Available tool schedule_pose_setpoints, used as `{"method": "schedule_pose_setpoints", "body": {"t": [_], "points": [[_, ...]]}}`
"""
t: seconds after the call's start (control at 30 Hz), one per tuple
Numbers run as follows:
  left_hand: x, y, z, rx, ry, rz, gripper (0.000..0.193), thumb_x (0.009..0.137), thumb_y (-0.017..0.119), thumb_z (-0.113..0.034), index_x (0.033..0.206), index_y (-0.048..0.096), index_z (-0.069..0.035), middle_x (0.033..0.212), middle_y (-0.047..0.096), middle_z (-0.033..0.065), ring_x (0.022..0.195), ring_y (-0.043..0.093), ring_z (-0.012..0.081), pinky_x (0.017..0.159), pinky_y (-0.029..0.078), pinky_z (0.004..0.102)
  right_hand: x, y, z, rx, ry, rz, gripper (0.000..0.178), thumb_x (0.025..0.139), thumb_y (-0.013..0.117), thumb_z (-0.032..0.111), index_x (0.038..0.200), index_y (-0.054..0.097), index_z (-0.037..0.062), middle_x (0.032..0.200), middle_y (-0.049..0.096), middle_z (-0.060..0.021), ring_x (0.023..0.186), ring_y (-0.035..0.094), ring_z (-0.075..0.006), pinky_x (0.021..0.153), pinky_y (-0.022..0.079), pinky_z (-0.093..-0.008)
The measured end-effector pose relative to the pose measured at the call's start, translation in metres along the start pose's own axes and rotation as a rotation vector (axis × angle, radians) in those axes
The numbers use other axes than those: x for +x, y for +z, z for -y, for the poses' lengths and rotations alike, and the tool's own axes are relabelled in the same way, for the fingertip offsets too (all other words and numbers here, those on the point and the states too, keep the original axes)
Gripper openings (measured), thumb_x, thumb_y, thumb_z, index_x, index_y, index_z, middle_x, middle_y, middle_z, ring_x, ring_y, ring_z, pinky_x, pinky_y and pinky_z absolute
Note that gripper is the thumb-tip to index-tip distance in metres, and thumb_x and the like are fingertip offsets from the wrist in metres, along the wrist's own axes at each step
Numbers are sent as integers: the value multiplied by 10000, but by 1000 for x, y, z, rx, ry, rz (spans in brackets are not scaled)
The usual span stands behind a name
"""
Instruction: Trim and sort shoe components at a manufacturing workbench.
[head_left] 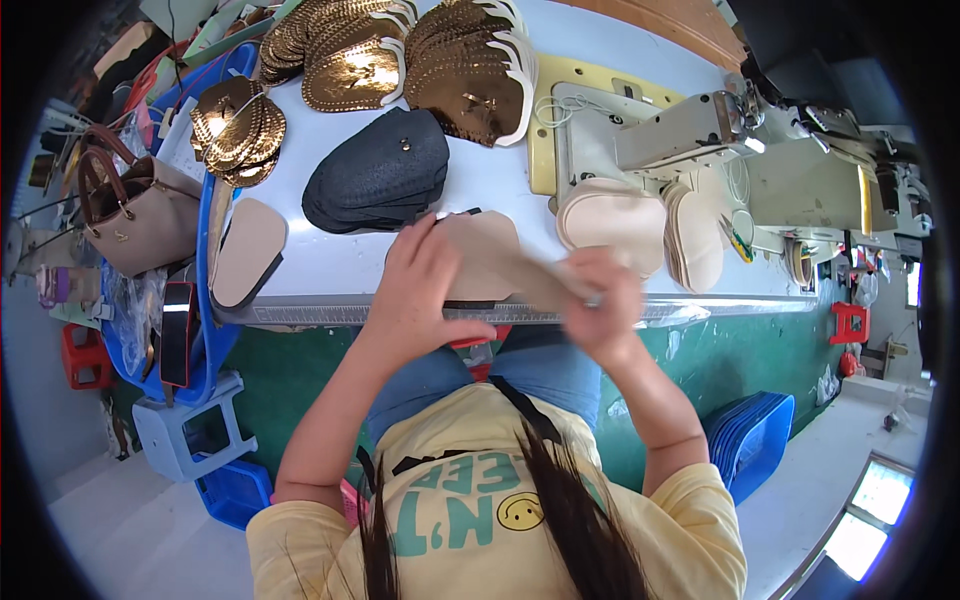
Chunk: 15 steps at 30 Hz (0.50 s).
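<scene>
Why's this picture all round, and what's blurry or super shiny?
In the head view: a wide fisheye lens makes the round black border; the right hand is smeared, probably from moving fast; the gold pieces glare with bright spots; the window at lower right glows white.

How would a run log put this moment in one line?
left hand: at edge of beige piece | right hand: holding blurred object | nearby: black stack, sewing machine
</scene>
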<state>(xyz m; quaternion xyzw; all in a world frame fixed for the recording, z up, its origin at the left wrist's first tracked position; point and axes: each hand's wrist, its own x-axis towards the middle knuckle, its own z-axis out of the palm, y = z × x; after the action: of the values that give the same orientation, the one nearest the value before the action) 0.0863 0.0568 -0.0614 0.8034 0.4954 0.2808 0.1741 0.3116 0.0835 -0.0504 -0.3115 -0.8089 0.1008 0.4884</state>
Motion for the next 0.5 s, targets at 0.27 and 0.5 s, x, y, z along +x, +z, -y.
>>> {"method": "schedule_pose_setpoints", "body": {"t": [0.27, 0.5], "points": [[-14, 10, 2, 422, 157, 9, 564, 733, 606, -88, 1285, 500, -137, 1328, 433, 157, 1219, 405, 405, 1015, 315, 537, -1, -53, -14, 22, 325, -201, 139, 838, 568, -87, 949, 524, -16, 880, 567, -59, 763, 520, -86, 680, 440, -197], [-47, -88, 27, 425, -137, -602, 434, 767, 559, -63, 1199, 573, -39, 1274, 512, 176, 1218, 437, 393, 1035, 309, 490, -4, -54, -14, 34, 472, -96, 69, 865, 570, -15, 931, 552, -4, 805, 566, -14, 690, 497, -49, 611, 396, -171]]}}
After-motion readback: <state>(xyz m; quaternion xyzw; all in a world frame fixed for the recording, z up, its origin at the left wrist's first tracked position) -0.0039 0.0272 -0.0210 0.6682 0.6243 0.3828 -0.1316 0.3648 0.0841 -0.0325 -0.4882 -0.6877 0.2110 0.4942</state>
